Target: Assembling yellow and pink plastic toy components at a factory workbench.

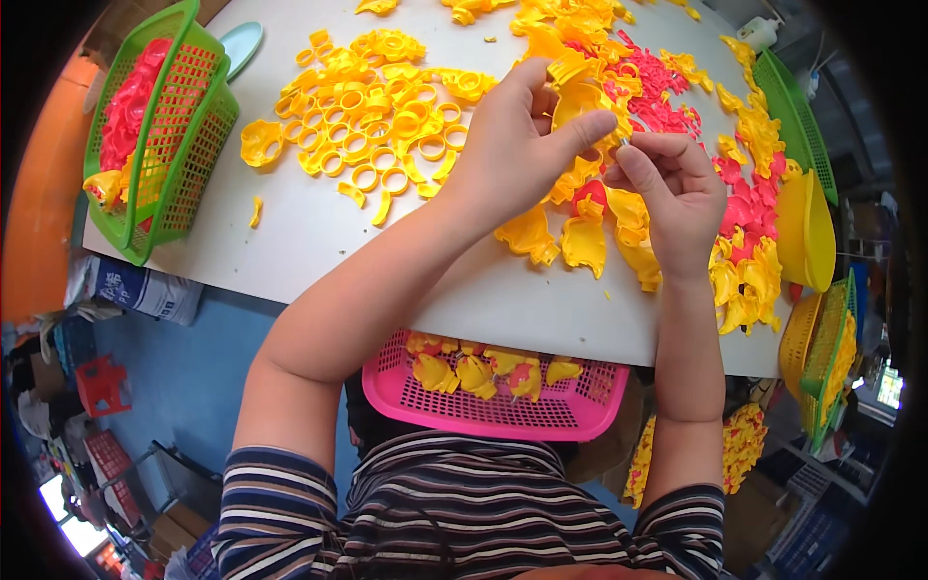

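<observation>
My left hand [527, 140] is closed around a yellow plastic part [578, 95] above the table, its thumb pointing right. Close beside it, my right hand [681, 188] pinches thumb and forefinger together at a small shiny bit that is too small to make out. Below and around both hands lie loose yellow shell pieces [585, 242], some curved with jagged edges. Small pinkish-red parts [662, 92] are heaped just beyond my right hand. To the left of my left hand spreads a pile of yellow rings [365, 177] and curved bits.
A pink basket [493, 422] at my lap holds several yellow-and-red figures [476, 375]. On the table's left edge stands a green basket [184, 145] with red parts. More red and yellow shells [749, 208] lie right, near a yellow bowl [807, 232] and green baskets [797, 121].
</observation>
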Motion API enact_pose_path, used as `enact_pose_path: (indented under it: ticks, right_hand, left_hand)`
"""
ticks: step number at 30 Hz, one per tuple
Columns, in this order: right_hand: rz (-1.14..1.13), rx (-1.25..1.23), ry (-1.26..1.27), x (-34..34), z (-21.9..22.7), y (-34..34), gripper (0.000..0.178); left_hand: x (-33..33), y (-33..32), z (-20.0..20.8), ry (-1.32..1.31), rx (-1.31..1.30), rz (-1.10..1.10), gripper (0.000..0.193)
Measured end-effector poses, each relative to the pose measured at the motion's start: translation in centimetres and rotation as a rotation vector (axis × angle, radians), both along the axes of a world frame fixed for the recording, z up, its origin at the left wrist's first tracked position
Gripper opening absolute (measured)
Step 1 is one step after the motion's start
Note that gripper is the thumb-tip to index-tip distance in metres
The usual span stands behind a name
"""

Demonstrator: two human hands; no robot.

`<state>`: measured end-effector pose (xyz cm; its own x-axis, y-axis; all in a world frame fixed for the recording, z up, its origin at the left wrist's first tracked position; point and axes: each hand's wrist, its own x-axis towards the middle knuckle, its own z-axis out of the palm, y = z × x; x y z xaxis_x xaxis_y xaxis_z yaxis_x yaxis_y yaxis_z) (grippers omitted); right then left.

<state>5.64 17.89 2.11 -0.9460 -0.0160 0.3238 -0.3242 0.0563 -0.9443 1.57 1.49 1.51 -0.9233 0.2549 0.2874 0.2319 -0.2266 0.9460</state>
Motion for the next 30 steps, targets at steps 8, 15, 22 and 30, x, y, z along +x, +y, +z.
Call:
enact_pose_path:
  ticks: [8,15,22,30]
  right_hand:
    - [0.004,0.032,0.049,0.5,-0.2,-0.2,0.024]
    - [0.023,0.016,0.15,0.6,-0.2,0.4,0.02]
    - [0.1,0.018,0.0,0.5,0.1,0.7,0.017]
    - [-0.426,0.601,-0.293,-6.7,2.4,13.7,0.023]
  left_hand:
    - [-0.4,-1.2,1.1,-0.071,-0.069,-0.147,0.028]
    - [0.0,-1.3,1.5,0.136,-0.328,-0.089,0.023]
    - [0.3,-1.3,1.8,-0.087,-0.262,-0.148,0.027]
    - [-1.4,-1.9,1.6,-0.52,0.158,-0.434,0.047]
